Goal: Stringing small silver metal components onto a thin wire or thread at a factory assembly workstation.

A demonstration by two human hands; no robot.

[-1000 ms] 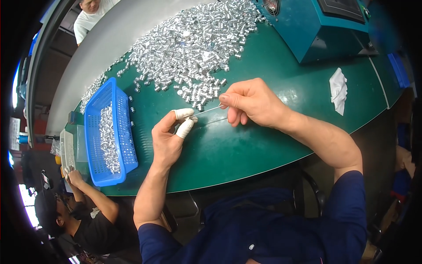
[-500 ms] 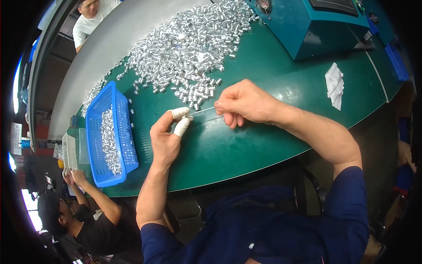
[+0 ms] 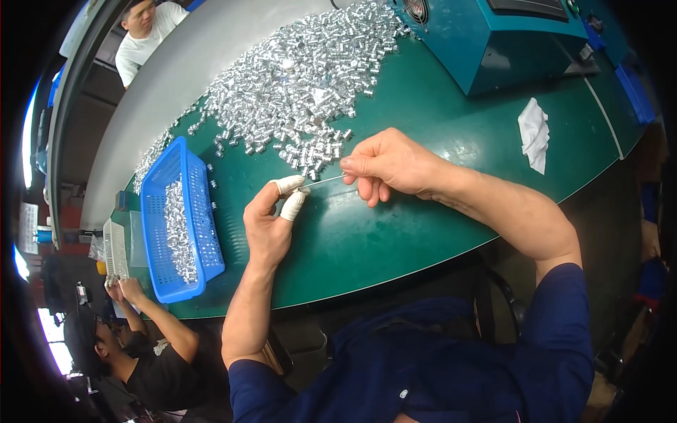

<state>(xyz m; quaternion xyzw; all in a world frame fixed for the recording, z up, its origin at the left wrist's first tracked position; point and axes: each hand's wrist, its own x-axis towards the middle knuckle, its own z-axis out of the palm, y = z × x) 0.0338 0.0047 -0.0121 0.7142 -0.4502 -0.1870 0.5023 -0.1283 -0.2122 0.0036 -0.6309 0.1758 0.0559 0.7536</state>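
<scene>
Fingers (image 3: 292, 204) of the left hand (image 3: 268, 225) are pinched together, thumb and forefinger capped in white cots, holding the near end of a thin metal rod (image 3: 326, 180); whether a small part sits between them, I cannot tell. Far left, a blue plastic basket (image 3: 156, 211) lies on the green worktop (image 3: 437, 141), with a strip of small shiny metal sleeves heaped along its middle. Moving right, that rod is the thing in hand: a fine, straight, silvery wire, bare and slightly glinting, held just above the worktop and running up and to the right from the left hand's tips. Its other end is nipped by the right hand (image 3: 395, 163), whose thumb and forefinger are closed tight on it while the other fingers curl underneath. Just behind the rod, touching distance from both hands, spreads a big loose pile of metal sleeves (image 3: 296, 92), short silver cylinders scattered toward the far edge. Further right, a crumpled white cloth (image 3: 534, 134) lies alone on the green, and a teal machine housing (image 3: 508, 42) stands at the back.
</scene>
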